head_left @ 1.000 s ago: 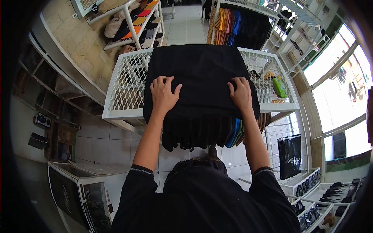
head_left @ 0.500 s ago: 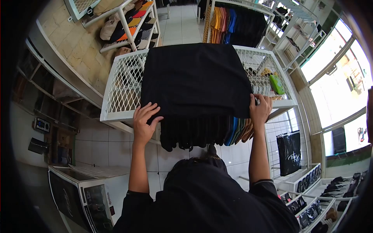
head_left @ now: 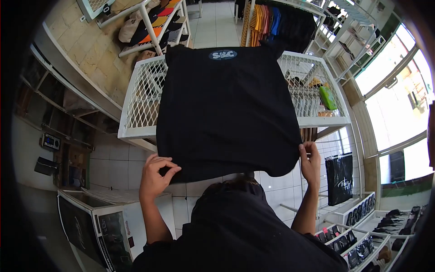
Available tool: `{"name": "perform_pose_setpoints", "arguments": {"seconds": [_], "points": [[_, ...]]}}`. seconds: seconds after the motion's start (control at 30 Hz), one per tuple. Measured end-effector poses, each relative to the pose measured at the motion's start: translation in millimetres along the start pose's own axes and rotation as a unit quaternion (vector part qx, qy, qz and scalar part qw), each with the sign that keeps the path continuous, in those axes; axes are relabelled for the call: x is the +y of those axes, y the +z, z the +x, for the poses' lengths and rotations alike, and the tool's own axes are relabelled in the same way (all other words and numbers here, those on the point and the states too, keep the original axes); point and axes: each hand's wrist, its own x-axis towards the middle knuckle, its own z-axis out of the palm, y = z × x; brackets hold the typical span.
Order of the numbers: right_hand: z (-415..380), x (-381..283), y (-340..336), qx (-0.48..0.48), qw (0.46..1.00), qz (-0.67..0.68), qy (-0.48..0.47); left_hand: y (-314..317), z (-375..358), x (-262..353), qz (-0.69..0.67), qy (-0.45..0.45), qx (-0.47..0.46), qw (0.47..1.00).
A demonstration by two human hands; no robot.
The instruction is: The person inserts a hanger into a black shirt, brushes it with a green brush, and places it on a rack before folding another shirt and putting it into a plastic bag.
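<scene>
A black T-shirt [head_left: 226, 109] with an oval printed logo [head_left: 223, 55] near its far edge lies over the white mesh-topped table. Its near part hangs past the table's front edge towards my body. My left hand [head_left: 156, 176] is closed on the lower left corner of the shirt, thumb and fingers pinching the cloth. At the lower right side, my right hand [head_left: 310, 162] pinches the shirt's edge between thumb and fingers. The shirt now covers most of the garments that hang beneath the tabletop.
White mesh tabletop [head_left: 140, 102] shows on both sides of the shirt. A bright green packet [head_left: 327, 98] is on its right part. Beyond stands a rack of coloured shirts [head_left: 260, 22]. Shelves of sandals [head_left: 360, 211] are at lower right, a white cabinet [head_left: 104, 222] at lower left.
Both hands have pulled the shirt's near edge towards my body and down over the table's front. The logo has come into view at the far end.
</scene>
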Motion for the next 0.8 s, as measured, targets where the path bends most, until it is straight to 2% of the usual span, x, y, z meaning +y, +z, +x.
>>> {"name": "perform_pose_setpoints", "arguments": {"seconds": [0.07, 0.13, 0.2, 0.33, 0.4, 0.47, 0.63, 0.7, 0.8], "points": [[6.7, -5.0, 15.7, 0.038, 0.999, 0.008, -0.024, 6.2, 16.8, 12.1, 0.005, 0.003, 0.073, 0.997], [22.6, -9.1, 29.8, 0.077, 0.995, 0.017, -0.056, 19.4, 49.2, 23.8, -0.048, 0.019, 0.118, 0.992], [38.4, -11.0, 38.4, 0.089, 0.992, -0.003, -0.087, 36.8, 84.9, 27.1, -0.046, 0.066, 0.167, 0.983], [54.5, -10.9, 47.2, 0.137, 0.983, -0.066, -0.102, 69.2, 145.2, 10.0, 0.012, 0.071, 0.202, 0.977], [57.4, -13.8, 47.9, 0.155, 0.978, -0.102, -0.096, 82.2, 159.5, 3.9, 0.105, 0.068, 0.229, 0.965], [58.2, -23.3, 48.2, 0.158, 0.975, -0.124, -0.092, 84.9, 160.8, 1.7, 0.098, 0.051, 0.216, 0.970], [60.3, -40.5, 56.4, 0.155, 0.971, -0.167, -0.075, 85.2, 160.4, -5.2, 0.120, 0.086, 0.200, 0.969], [65.8, -35.8, 63.4, 0.177, 0.958, -0.163, -0.155, 88.3, 162.7, -10.4, 0.141, 0.099, 0.204, 0.964], [71.6, -37.3, 62.6, 0.195, 0.937, -0.203, -0.207, 94.1, 165.6, -17.6, 0.162, 0.109, 0.205, 0.959]]}}
